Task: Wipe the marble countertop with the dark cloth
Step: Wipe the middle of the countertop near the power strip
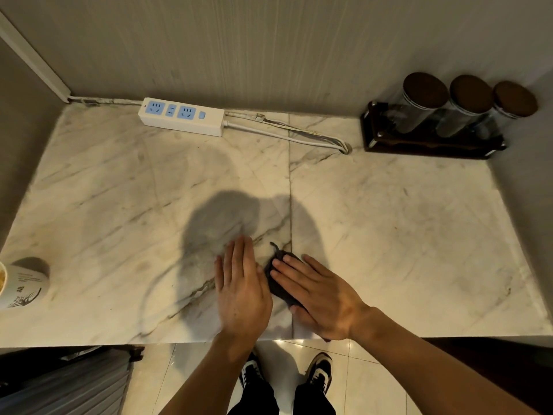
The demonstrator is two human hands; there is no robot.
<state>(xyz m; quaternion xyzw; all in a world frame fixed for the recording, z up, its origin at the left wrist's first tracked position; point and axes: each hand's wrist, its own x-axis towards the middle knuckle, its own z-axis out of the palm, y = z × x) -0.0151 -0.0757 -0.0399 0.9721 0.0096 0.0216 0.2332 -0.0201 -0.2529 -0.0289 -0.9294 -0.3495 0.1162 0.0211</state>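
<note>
Grey vertically grained wall panels (269, 49) enclose the alcove on three sides. Glossy pale floor tiles (359, 381) below reflect overhead light. Pleated grey fabric (68, 384) lower left.

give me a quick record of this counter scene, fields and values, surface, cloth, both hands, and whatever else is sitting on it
surface: marble countertop, seam down the middle
cloth: dark cloth, bunched near the front edge, on the seam
right hand: flat, palm down, pressing on the cloth
left hand: flat on bare marble, just left of the cloth
back left: white power strip, blue sockets
back right: three brown-lidded jars on a dark rack
far left: paper cup, partly out of frame
</note>
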